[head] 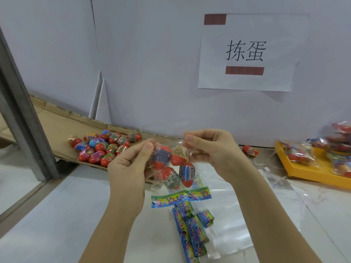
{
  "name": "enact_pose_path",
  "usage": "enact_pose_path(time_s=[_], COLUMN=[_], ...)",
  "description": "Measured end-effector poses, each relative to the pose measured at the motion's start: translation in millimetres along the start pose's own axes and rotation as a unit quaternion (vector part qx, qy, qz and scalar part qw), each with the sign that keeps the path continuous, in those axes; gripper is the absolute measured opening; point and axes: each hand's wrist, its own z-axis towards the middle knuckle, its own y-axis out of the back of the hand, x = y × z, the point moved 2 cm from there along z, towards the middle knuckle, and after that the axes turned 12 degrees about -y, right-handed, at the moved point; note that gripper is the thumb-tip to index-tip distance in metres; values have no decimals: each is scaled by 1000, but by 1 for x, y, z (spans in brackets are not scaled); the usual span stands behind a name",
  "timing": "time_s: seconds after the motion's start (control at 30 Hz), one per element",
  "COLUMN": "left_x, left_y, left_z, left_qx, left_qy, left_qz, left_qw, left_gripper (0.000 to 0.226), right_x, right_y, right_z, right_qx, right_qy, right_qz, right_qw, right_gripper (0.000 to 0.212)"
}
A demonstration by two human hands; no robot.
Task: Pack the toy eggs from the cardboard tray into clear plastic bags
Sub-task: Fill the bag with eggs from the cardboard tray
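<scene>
Filling looks done: your left grip (133,164) and right grip (209,149) each pinch the mouth of the clear plastic bag (156,185), four toy eggs (161,158) inside. Next, close it; more wait in the cardboard tray (62,130) at ten o'clock.

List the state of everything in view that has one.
Left hand: pinching the bag's top.
Right hand: pinching the bag's top.
Clear bag: held up off the table, at least four eggs inside; can't tell if sealed.
Cardboard tray: many loose eggs in it.
Stray egg: unpacked, by the wall.
Yellow tray: holds filled bags.
Empty bags: lying flat.
Paper labels: loose, unattached.
</scene>
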Motion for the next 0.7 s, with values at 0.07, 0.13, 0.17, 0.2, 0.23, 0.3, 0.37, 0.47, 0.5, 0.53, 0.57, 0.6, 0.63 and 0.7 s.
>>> enact_pose_path(time_s=[0.07, 0.13, 0.17, 0.2, 0.23, 0.3, 0.37, 0.47, 0.5, 0.53, 0.57, 0.6, 0.63, 0.7], left_x=[-1, -2, -2, -1, -1, -1, -1, 0, 0, 1, 2, 4, 6, 7], left_y=[1, 1, 0, -1, -2, -4, -6, -8, -9, -9, -8, -8, -7, -7], left_z=[-1, -3, -4, -6, -7, -8, -9, -12, -12, -12, -11, -10, -9, -7], left_qx=[-16, -29, -32, -34, -35, -42, -43, -42, -34, -26, -19, -12, -5, 3], left_qy=[-15, -32, -38, -41, -42, -39, -38, -19, -3, 14, 30, 47, 63, 78], left_qz=[15, 47, 62, 72, 76, 73, 70, 33, 14, 0, -4, -4, -5, -10], left_qw=[1000, 998, 997, 996, 996, 996, 996, 998, 999, 1000, 999, 999, 998, 997], left_gripper=[14, 14, 14, 14, 14, 14, 13, 11, 20, 32, 41, 41, 33, 13], right_x=[1, 4, 5, 6, 7, 7, 5, 2, 2, 2, 2, 2, 2, 0], right_y=[1, 1, 2, 3, 4, 3, 1, -1, -1, -1, -1, 0, 0, 0], right_z=[-2, -4, -5, -6, -6, -8, -9, -7, -6, -6, -5, -5, -5, -3], right_qx=[25, 53, 63, 71, 80, 99, 103, 71, 60, 53, 48, 45, 42, 35], right_qy=[3, 3, 0, -3, -10, -34, -58, -56, -50, -45, -41, -38, -37, -34], right_qz=[-6, -24, -38, -54, -69, -92, -115, -135, -133, -129, -126, -124, -123, -122], right_qw=[1000, 998, 997, 996, 994, 990, 986, 987, 988, 989, 990, 990, 991, 991], right_gripper=[16, 18, 21, 23, 25, 25, 23, 31, 34, 35, 34, 34, 33, 32])
